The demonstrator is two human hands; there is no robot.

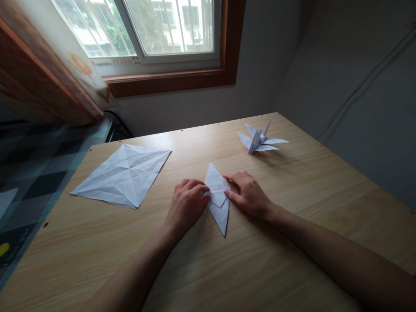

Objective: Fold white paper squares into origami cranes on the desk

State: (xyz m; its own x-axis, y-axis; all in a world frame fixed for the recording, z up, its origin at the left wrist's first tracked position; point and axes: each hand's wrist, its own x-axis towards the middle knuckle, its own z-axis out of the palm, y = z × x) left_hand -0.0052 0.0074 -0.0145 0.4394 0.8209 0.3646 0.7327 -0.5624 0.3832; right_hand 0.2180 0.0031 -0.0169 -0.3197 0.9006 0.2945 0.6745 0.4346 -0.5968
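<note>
A folded white origami paper [218,193] lies on the wooden table in front of me, a long diamond with one point toward me and a smaller flap across its middle. My left hand [190,201] pinches its left edge, thumb and curled fingers at the flap's corner. On the opposite edge, my right hand [248,193] grips the paper with the thumb near the flap and the index finger a little farther up. The undersides of the fingers are hidden.
Creased white paper sheets [126,175] lie flat at the left. A finished origami crane [260,139] stands at the back right of the wooden table [279,268]. A checked cloth [42,182] covers a surface at the far left, below a curtain [48,65] and window [175,26].
</note>
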